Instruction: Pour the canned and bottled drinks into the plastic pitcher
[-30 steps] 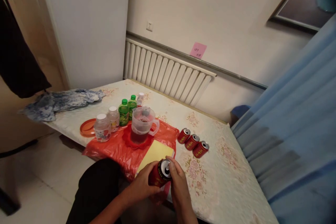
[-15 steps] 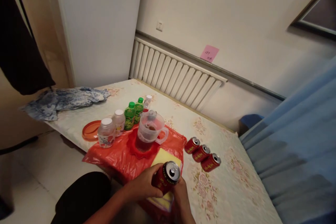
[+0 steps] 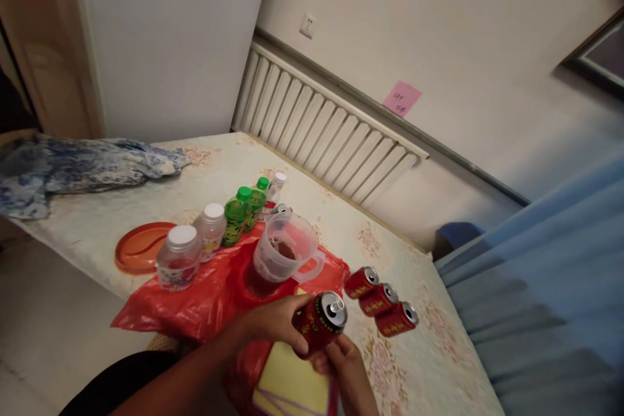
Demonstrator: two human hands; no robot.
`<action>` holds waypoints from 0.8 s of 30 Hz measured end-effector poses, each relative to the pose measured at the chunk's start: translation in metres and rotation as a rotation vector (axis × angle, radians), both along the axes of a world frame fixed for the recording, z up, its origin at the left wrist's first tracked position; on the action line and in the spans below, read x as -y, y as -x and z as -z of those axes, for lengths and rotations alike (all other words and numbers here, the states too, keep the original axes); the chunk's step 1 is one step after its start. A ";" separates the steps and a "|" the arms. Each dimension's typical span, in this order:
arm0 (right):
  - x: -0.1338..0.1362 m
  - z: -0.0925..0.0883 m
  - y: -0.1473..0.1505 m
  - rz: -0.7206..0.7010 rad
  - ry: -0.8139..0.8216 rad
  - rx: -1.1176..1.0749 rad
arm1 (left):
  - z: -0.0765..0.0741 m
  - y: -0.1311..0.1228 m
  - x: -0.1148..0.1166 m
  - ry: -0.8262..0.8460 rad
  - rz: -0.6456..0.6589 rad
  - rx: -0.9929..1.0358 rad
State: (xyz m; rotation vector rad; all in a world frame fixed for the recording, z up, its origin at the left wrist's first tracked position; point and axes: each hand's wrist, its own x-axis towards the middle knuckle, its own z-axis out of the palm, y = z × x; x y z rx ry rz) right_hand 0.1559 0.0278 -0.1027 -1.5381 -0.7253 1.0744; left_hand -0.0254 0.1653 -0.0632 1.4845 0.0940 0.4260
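A dark red drink can, its top open, is tilted in my left hand, whose fingers and thumb wrap round its side. Close against the lower end of the can is my right hand, fingers curled; what they hold, if anything, is hidden. Below both hands lies a folded yellow cloth. Just beyond my left hand stands a clear plastic jug with dark liquid inside, set in a red dish. Three red cans stand in a row to the right.
Two clear jars with white lids, green-capped bottles and a white-capped bottle line the left. Red plastic sheeting covers the table's near edge. An orange lid and patterned cloth lie farther left.
My view has shifted, so the table things appear nearer. Both hands and the can sit slightly farther right in view. More of the yellow cloth and of my right hand's fingers shows below the can.
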 end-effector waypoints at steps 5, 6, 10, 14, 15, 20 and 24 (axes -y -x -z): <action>-0.050 -0.053 -0.016 0.105 -0.170 0.095 | 0.017 0.009 -0.004 0.127 0.105 0.034; -0.063 -0.061 -0.013 0.104 -0.215 0.080 | 0.017 0.012 -0.004 0.139 0.114 0.033; -0.107 -0.078 0.010 -0.024 -0.365 0.087 | 0.015 0.021 -0.006 0.136 0.125 0.032; -0.130 -0.078 0.030 -0.236 -0.378 0.129 | 0.012 0.027 -0.008 0.170 0.150 0.051; -0.133 -0.077 0.032 -0.270 -0.380 0.112 | 0.012 0.028 -0.008 0.175 0.156 0.043; -0.140 -0.076 0.039 -0.257 -0.429 -0.012 | 0.010 0.035 -0.010 0.174 0.176 0.024; -0.149 -0.079 0.047 -0.242 -0.442 -0.032 | 0.013 0.040 -0.012 0.182 0.158 0.008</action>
